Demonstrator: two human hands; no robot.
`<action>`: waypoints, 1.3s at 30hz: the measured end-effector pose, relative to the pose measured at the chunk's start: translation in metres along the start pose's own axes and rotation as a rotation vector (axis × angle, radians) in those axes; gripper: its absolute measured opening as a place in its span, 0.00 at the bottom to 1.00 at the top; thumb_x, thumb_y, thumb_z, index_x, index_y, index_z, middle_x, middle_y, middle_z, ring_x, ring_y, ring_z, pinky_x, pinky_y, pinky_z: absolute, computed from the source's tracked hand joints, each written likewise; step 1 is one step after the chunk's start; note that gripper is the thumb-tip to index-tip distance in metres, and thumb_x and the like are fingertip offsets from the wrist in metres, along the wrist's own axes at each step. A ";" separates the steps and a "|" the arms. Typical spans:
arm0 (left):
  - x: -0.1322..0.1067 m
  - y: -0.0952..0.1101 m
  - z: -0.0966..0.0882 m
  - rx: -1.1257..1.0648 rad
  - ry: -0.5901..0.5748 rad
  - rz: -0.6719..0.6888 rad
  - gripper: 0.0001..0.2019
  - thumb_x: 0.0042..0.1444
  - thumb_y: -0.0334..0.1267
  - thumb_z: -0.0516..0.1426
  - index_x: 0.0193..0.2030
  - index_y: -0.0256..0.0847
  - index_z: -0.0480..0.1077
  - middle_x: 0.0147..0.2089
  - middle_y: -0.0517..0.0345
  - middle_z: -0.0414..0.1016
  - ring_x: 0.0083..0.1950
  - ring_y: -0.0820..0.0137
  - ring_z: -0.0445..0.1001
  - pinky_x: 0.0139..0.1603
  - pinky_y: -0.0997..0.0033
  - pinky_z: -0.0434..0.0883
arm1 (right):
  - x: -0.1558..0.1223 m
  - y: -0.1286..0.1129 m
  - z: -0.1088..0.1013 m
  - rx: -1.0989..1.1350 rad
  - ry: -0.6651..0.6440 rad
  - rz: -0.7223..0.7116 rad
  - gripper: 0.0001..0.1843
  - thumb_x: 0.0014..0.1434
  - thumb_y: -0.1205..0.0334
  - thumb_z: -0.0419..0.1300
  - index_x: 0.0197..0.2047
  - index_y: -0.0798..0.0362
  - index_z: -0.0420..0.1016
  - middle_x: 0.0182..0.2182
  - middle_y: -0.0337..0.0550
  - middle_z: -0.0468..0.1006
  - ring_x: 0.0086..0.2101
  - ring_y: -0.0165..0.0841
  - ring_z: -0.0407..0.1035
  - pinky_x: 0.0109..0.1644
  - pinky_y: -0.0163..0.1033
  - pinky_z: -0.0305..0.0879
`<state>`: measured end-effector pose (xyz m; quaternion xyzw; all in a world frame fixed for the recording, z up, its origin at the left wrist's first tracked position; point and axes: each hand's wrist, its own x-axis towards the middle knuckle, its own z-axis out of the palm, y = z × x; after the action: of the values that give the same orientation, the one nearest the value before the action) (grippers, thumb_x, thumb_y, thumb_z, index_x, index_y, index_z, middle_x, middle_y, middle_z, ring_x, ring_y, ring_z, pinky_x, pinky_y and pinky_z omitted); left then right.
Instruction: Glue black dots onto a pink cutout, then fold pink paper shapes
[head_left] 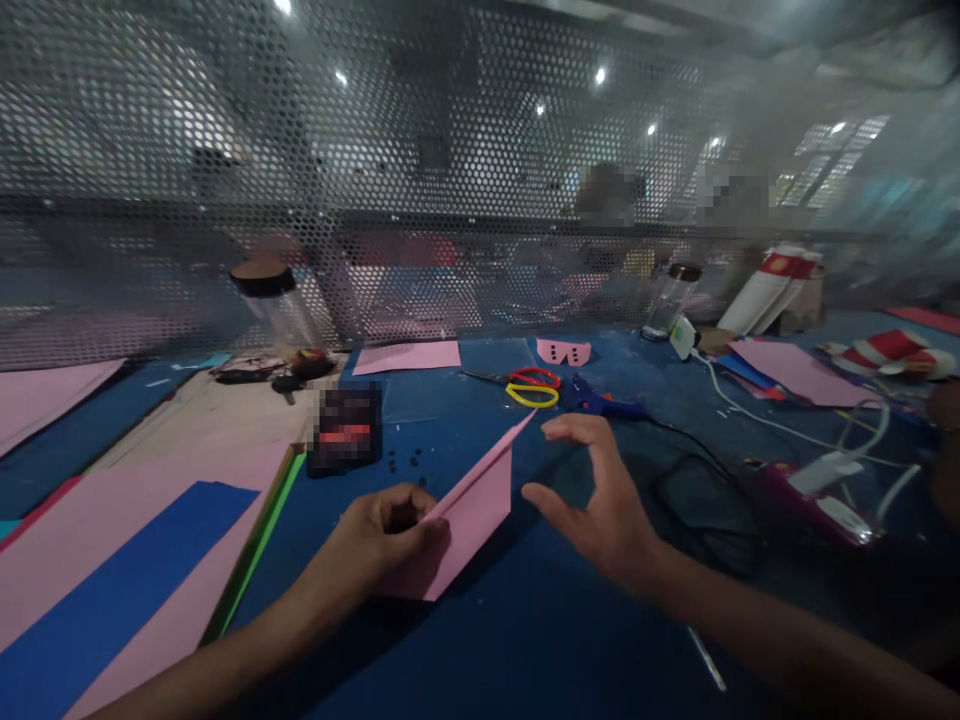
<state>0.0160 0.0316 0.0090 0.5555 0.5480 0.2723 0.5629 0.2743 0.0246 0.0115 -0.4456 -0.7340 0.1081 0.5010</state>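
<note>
My left hand [382, 540] is closed in a pinch on the near end of a folded pink paper [469, 515], shaped like a pointed dart whose tip aims away toward the scissors. The paper hangs just above the blue table [525, 630]. My right hand [600, 495] hovers to the right of the paper with fingers and thumb spread apart, holding nothing and not touching the paper.
Pink, blue and green sheets [142, 560] lie at the left. Red-and-yellow scissors [529, 387], a blue glue gun [596, 402] and a pink cut-out [562, 351] lie beyond. Cables and a charger [825, 470] are on the right. A perforated metal screen [450, 200] backs the table.
</note>
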 end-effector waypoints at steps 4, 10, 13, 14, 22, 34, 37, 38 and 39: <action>-0.001 0.002 0.002 -0.136 0.011 0.010 0.16 0.50 0.49 0.66 0.30 0.40 0.68 0.24 0.66 0.68 0.22 0.78 0.61 0.22 0.79 0.57 | 0.001 0.000 0.006 0.247 -0.351 0.342 0.21 0.61 0.46 0.65 0.49 0.52 0.72 0.42 0.45 0.78 0.40 0.36 0.73 0.44 0.41 0.71; 0.001 -0.009 0.006 -0.162 -0.065 0.047 0.19 0.50 0.52 0.67 0.32 0.38 0.69 0.26 0.62 0.72 0.24 0.76 0.65 0.23 0.78 0.58 | -0.007 -0.009 0.017 0.506 -0.640 0.530 0.17 0.62 0.49 0.65 0.38 0.57 0.80 0.33 0.44 0.82 0.34 0.34 0.75 0.37 0.36 0.69; 0.003 -0.015 0.009 -0.195 -0.089 0.042 0.18 0.50 0.51 0.67 0.32 0.38 0.70 0.27 0.60 0.74 0.26 0.75 0.66 0.25 0.77 0.58 | -0.008 -0.011 0.019 0.529 -0.621 0.561 0.14 0.64 0.55 0.63 0.35 0.58 0.81 0.29 0.44 0.82 0.30 0.32 0.74 0.35 0.34 0.69; 0.003 -0.017 0.010 -0.205 -0.089 0.040 0.18 0.51 0.50 0.67 0.32 0.37 0.70 0.27 0.60 0.74 0.25 0.75 0.66 0.26 0.77 0.57 | -0.009 -0.011 0.020 0.531 -0.620 0.561 0.13 0.64 0.56 0.62 0.35 0.58 0.82 0.29 0.44 0.82 0.29 0.31 0.74 0.34 0.34 0.69; -0.001 -0.013 0.010 -0.124 -0.147 -0.006 0.19 0.52 0.52 0.66 0.28 0.37 0.69 0.23 0.65 0.66 0.23 0.77 0.58 0.25 0.75 0.51 | -0.011 -0.008 0.021 0.520 -0.639 0.585 0.14 0.64 0.56 0.62 0.38 0.59 0.81 0.28 0.46 0.82 0.28 0.31 0.74 0.33 0.34 0.69; 0.002 -0.016 0.010 -0.124 -0.150 -0.052 0.21 0.47 0.55 0.66 0.25 0.39 0.66 0.20 0.67 0.63 0.21 0.78 0.55 0.23 0.75 0.51 | -0.008 -0.008 0.021 0.504 -0.642 0.603 0.12 0.63 0.58 0.62 0.36 0.59 0.81 0.27 0.45 0.82 0.27 0.30 0.74 0.32 0.33 0.68; 0.001 -0.014 0.010 -0.124 -0.143 -0.066 0.21 0.46 0.55 0.66 0.24 0.39 0.67 0.20 0.66 0.64 0.21 0.77 0.57 0.24 0.75 0.53 | -0.007 -0.009 0.022 0.494 -0.642 0.608 0.11 0.63 0.59 0.62 0.35 0.59 0.81 0.27 0.45 0.82 0.27 0.31 0.74 0.32 0.33 0.68; 0.001 -0.013 0.010 -0.116 -0.136 -0.063 0.21 0.45 0.55 0.67 0.24 0.39 0.67 0.20 0.66 0.64 0.21 0.77 0.57 0.23 0.75 0.53 | -0.007 -0.009 0.022 0.494 -0.646 0.608 0.11 0.63 0.59 0.62 0.35 0.58 0.81 0.27 0.45 0.82 0.27 0.31 0.74 0.32 0.33 0.68; 0.001 -0.012 0.010 -0.106 -0.127 -0.060 0.21 0.45 0.55 0.67 0.23 0.40 0.67 0.19 0.66 0.64 0.20 0.77 0.57 0.23 0.75 0.52 | -0.007 -0.009 0.022 0.493 -0.653 0.605 0.11 0.63 0.59 0.62 0.36 0.58 0.81 0.27 0.45 0.82 0.27 0.31 0.74 0.32 0.33 0.68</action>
<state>0.0218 0.0258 -0.0049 0.5244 0.5126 0.2482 0.6329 0.2517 0.0203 0.0021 -0.4498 -0.6431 0.5519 0.2821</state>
